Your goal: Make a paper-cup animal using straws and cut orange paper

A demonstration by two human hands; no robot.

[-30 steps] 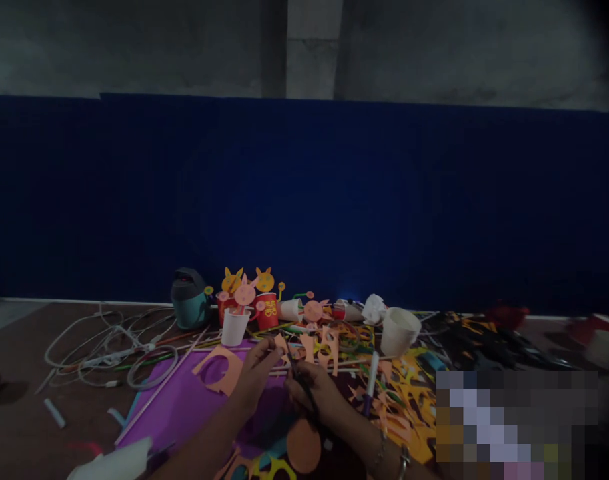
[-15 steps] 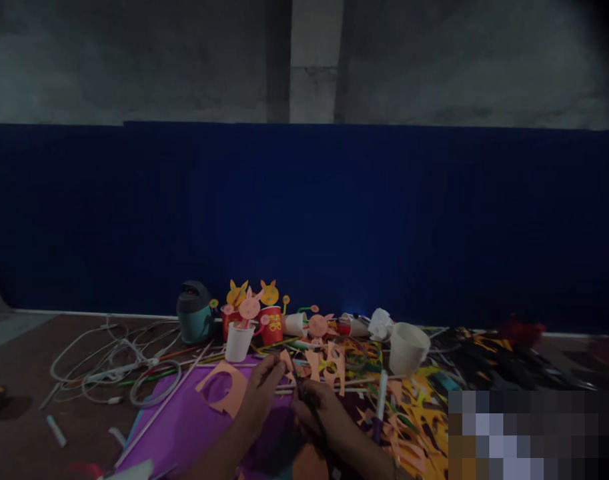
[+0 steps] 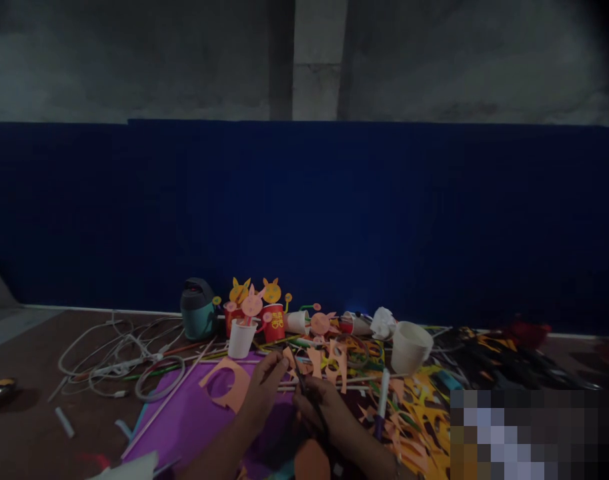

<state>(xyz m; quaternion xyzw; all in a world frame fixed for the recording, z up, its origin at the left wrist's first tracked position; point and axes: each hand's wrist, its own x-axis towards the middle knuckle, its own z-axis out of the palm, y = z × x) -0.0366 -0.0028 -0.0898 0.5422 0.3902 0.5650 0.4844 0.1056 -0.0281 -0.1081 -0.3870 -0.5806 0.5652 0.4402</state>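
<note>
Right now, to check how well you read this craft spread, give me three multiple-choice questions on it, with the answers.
1. Where does the peach paper cutout with a round hole lie?
A. On the white cables
B. On the purple sheet
C. Inside the red cup

2. How many yellow paper animal faces stand behind the cups?
A. One
B. Four
C. Two

3. What is the right hand doing?
A. Gripping scissors
B. Holding a marker
C. Resting open on the purple sheet

Answers:
1. B, the cutout sits on the purple beside the hands.
2. C, two pointed-eared yellow faces show.
3. A, dark scissor blades run up from its fingers.
</note>
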